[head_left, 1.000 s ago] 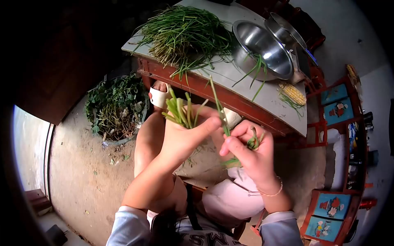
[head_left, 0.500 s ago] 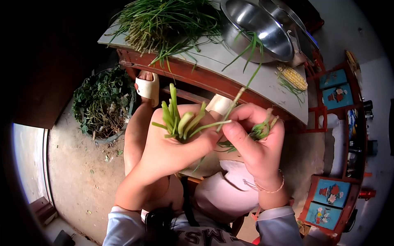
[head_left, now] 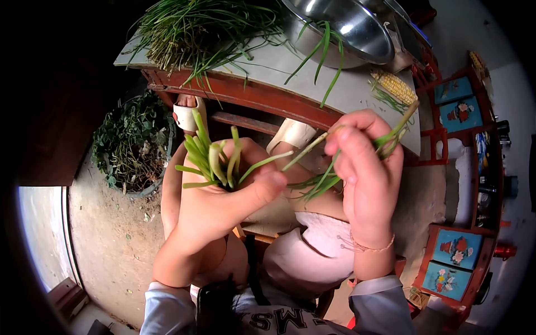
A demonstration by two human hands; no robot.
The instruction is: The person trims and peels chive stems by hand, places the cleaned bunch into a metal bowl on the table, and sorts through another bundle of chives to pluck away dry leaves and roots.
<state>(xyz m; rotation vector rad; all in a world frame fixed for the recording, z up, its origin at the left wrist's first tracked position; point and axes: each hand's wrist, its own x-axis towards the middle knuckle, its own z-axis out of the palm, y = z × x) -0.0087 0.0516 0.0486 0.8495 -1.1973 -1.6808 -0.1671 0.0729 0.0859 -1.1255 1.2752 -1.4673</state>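
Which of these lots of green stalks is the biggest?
The heap on the table, beside the steel basin: it spreads far wider than the bunch in the left hand or the few strands in the right hand.

On the table (head_left: 357,100) lie greens (head_left: 206,28), a basin (head_left: 357,28), corn (head_left: 394,85) and apparently another vessel (head_left: 397,12).

Pale blue sleeves (head_left: 166,308) with turned-back cuffs (head_left: 377,286), grey shirt front (head_left: 261,306) with dark block letters (head_left: 285,319), thin braided bracelet (head_left: 374,248) with loose ends, pale pink shorts (head_left: 301,254), cream open-toed slippers (head_left: 295,134), dark hair (head_left: 218,301) hanging loose
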